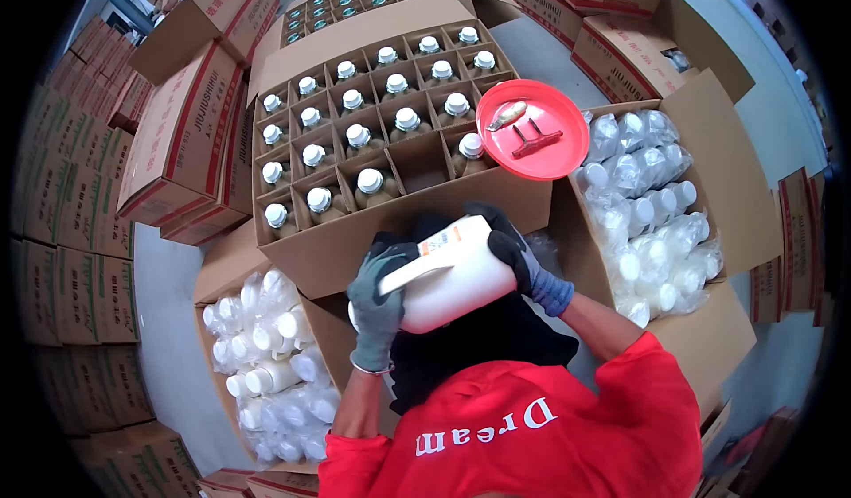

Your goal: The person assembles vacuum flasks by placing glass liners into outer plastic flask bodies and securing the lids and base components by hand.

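Observation:
A white plastic bottle (452, 281) lies tilted across my lap, between both hands. An orange and dark printed label (450, 236) shows on its upper side. My left hand (381, 290), in a grey-green glove with dark fingers, is closed round the bottle's left end, by a pale strip (417, 271) that may be its handle. Against the right end presses my right hand (519, 263), in a dark-fingered glove with a blue cuff, fingers bent over the bottle. Just ahead stands a divided cardboard box (408, 213) of brown bottles with white caps (369, 180).
A red round tray (565, 157) on the box's right corner carries a red-handled tool (537, 142) and a small knife-like tool (508, 114). Open cartons of bagged white bottles stand at left (270, 378) and right (656, 263). Stacked cartons (182, 135) rise along the left.

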### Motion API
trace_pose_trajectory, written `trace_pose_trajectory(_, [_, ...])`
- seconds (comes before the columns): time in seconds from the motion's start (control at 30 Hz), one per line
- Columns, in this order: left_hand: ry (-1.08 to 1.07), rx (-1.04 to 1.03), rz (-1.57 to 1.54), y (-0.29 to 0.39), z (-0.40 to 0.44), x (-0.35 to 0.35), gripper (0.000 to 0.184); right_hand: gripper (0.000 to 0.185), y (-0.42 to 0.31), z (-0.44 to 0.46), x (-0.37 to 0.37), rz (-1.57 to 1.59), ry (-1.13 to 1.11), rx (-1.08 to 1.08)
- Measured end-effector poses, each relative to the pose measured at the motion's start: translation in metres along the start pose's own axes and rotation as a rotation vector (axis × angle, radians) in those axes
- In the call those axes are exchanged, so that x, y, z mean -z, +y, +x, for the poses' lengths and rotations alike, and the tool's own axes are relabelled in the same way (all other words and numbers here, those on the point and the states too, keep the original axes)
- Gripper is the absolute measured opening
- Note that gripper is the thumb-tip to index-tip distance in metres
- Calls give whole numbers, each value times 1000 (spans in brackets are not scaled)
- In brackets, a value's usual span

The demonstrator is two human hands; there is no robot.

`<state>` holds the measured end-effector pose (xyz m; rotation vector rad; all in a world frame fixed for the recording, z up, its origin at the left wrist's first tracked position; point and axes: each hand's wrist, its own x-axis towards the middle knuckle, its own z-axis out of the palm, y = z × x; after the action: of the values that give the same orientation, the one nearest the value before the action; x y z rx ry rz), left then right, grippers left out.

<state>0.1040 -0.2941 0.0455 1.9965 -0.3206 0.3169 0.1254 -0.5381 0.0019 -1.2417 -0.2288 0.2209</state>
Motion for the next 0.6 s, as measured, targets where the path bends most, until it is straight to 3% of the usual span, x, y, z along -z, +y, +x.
trace_pose_trajectory(0.07, [36,64,-92,-23,-3,15,27,52,-1,22,25,-530,-39,260])
trace_pose_trajectory(0.13, [79,243,-128,-15,0,31,27,32,-27,58,42,-468,98,76])
trace_pose_trajectory(0.17, [95,289,35,-37,-5,42,26,31,-32,79,76,-950,191,434])
trace_pose_trajectory(0.2, [45,297,44,-42,-7,49,26,30,-35,95,112,-1432,276,359])
trace_pose_trajectory(0.23, [-6,310,56,-48,-12,57,25,36,-33,107,147,-1822,214,212])
trace_pose_trajectory(0.27, [-16,180,199,-89,-31,63,24,41,-10,114,184,-1964,185,129])
trace_pose_trajectory(0.3, [-32,189,173,-89,-32,67,23,44,-6,113,192,-2041,136,77])
trace_pose_trajectory(0.37, [-62,212,125,-86,-33,65,22,43,2,130,210,-2090,-63,134])
trace_pose_trajectory(0.4, [-14,307,-51,-86,-33,61,20,42,2,132,209,-2036,-58,146])
trace_pose_trajectory(0.43, [-20,262,4,-89,-33,60,21,41,-7,133,197,-1978,-52,156])
trace_pose_trajectory(0.47, [-23,218,59,-92,-33,60,22,39,-15,135,183,-1824,33,64])
trace_pose_trajectory(0.5, [-25,192,101,-95,-33,60,22,39,-29,132,157,-1574,78,121])
trace_pose_trajectory(0.53, [-34,281,-40,-102,-35,61,23,39,-42,125,129,-1325,115,166])
trace_pose_trajectory(0.6, [-40,468,-339,-106,-32,60,24,42,-73,108,74,-811,-15,-8])
